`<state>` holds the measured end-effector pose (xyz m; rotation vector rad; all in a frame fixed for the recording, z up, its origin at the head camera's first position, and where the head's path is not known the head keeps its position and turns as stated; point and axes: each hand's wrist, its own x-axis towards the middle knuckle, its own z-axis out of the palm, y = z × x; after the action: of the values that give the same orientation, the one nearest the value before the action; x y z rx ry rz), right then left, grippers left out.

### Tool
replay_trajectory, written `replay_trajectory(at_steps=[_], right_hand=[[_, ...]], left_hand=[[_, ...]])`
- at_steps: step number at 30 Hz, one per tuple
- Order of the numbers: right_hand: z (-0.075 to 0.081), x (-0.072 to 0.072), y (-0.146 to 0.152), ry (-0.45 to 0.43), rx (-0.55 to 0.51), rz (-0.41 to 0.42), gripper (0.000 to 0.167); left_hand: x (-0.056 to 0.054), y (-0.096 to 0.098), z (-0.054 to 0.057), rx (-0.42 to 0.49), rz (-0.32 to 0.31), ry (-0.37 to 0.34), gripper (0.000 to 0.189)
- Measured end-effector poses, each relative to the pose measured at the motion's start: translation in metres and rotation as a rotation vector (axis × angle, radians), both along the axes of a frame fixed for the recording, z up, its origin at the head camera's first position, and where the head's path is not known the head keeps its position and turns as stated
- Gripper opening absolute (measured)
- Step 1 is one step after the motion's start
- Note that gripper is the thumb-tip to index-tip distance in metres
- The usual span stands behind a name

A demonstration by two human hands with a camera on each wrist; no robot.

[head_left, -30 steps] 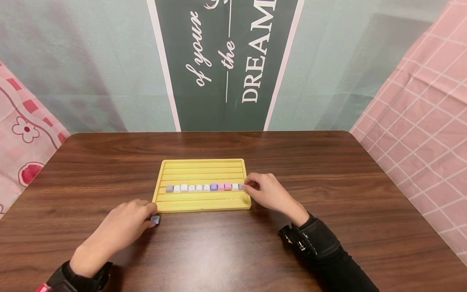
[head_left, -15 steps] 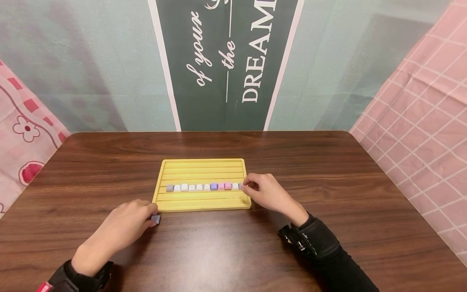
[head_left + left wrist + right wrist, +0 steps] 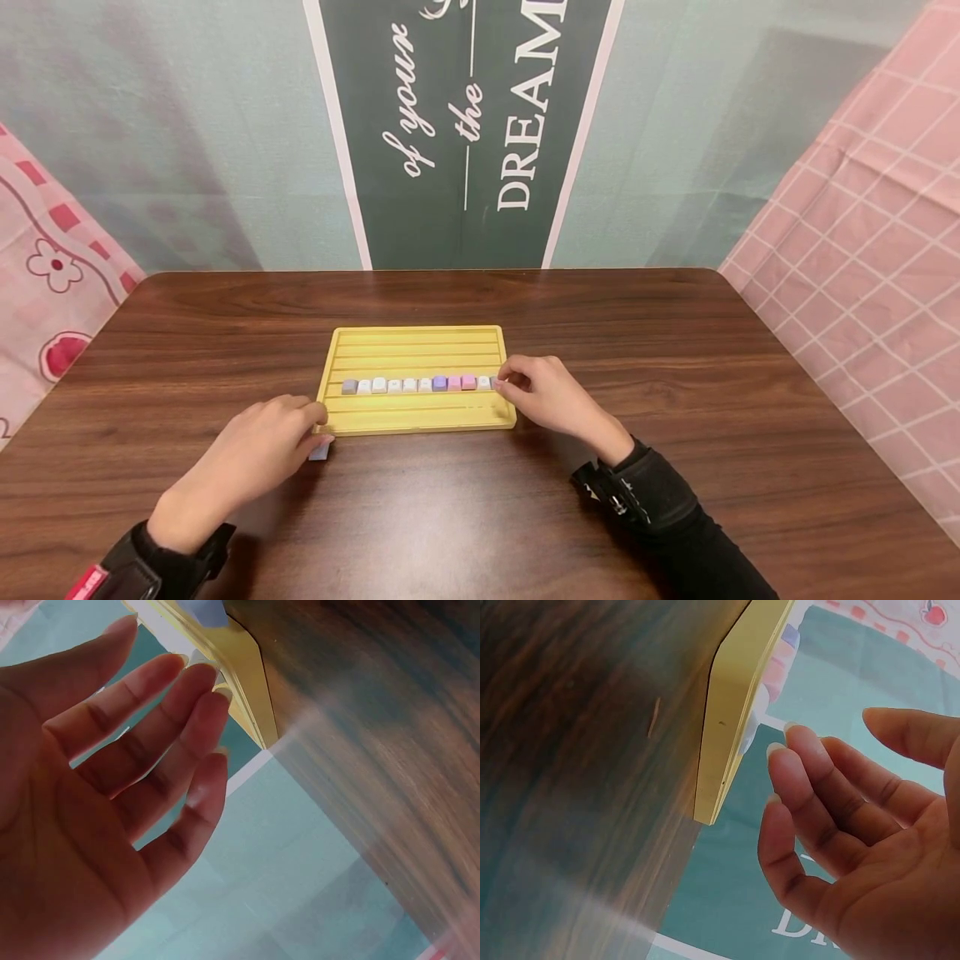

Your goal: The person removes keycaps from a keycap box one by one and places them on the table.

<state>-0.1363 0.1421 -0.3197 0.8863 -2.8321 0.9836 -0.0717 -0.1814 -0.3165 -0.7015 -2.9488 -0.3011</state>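
Observation:
A yellow grooved tray (image 3: 416,421) lies on the table with a row of several keycaps (image 3: 409,386) in one groove, in grey, white, purple and pink. My left hand (image 3: 262,442) is at the tray's front left corner, its fingers at the rim and its thumb over a loose grey-blue keycap (image 3: 319,452) on the table. The left wrist view shows thumb and fingers apart, nothing between them. My right hand (image 3: 551,396) has its fingertips at a grey keycap (image 3: 495,382) ending the row, partly hiding it. Its thumb (image 3: 911,735) stands apart from the other fingers.
The brown wooden table (image 3: 450,517) extends around the tray on all sides. A green cloth backdrop (image 3: 247,167) with printed lettering hangs behind the far edge. Pink patterned cloths (image 3: 862,225) flank the table.
My left hand has shifted slightly forward and right along the tray corner, and more of the loose keycap's front shows below the thumb. My right hand has stayed almost still.

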Motion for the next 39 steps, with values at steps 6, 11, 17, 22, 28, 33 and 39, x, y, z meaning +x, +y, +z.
replay_trajectory(at_steps=[6,11,17,22,28,33,39], right_hand=[[-0.001,-0.001,0.001,0.003,-0.001,-0.006,0.004],[-0.001,-0.002,0.003,0.009,-0.003,-0.023,0.005],[0.000,-0.005,0.006,0.014,-0.001,-0.054,0.006],[0.000,-0.007,0.008,-0.002,0.002,-0.071,0.006],[-0.002,-0.010,0.012,-0.036,0.007,-0.102,0.007],[-0.004,-0.013,0.016,-0.055,0.005,-0.132,0.009],[-0.005,-0.016,0.020,-0.090,-0.005,-0.190,0.010]], left_hand=[[-0.009,0.003,0.000,0.006,-0.026,0.067,0.015],[-0.017,0.005,-0.002,0.004,-0.058,0.116,0.017],[-0.025,0.007,-0.003,-0.002,-0.025,0.140,0.020],[-0.031,0.008,-0.003,-0.011,-0.019,0.142,0.022],[-0.038,0.009,-0.005,-0.007,-0.017,0.084,0.026],[-0.041,0.011,-0.005,-0.015,0.010,0.005,0.029],[-0.044,0.013,-0.005,-0.028,0.012,-0.019,0.029]])
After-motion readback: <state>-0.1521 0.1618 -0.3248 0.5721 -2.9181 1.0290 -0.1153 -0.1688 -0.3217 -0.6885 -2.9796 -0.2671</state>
